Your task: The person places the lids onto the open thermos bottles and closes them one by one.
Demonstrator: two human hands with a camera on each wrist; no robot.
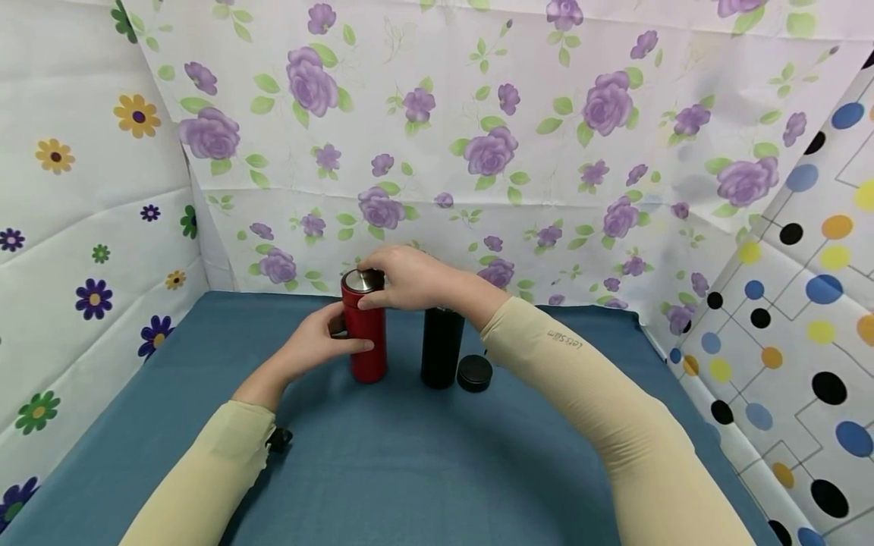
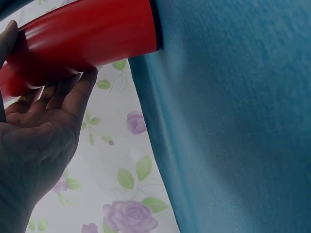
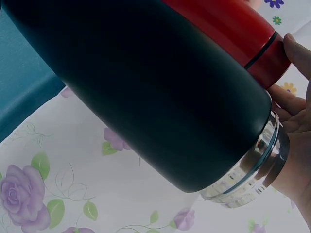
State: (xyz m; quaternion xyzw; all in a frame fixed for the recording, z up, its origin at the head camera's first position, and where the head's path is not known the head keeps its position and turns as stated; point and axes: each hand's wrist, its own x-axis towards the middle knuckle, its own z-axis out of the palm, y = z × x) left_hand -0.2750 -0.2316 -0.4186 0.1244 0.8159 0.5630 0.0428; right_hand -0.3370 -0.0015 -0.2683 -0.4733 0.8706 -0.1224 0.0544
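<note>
A red bottle with a silver-topped lid stands upright on the blue cloth. Around its body curl the fingers and thumb of my left hand; the left wrist view shows that hand against the red side. My right hand grips the lid from above, thumb at the near side. In the right wrist view its fingers lie round the red cap. Just right of the red bottle is a black bottle, its silver neck uncovered.
A round black cap lies on the blue cloth beside the black bottle. Flowered sheets hang behind and at the left, a dotted one at the right. A small black object shows by my left sleeve.
</note>
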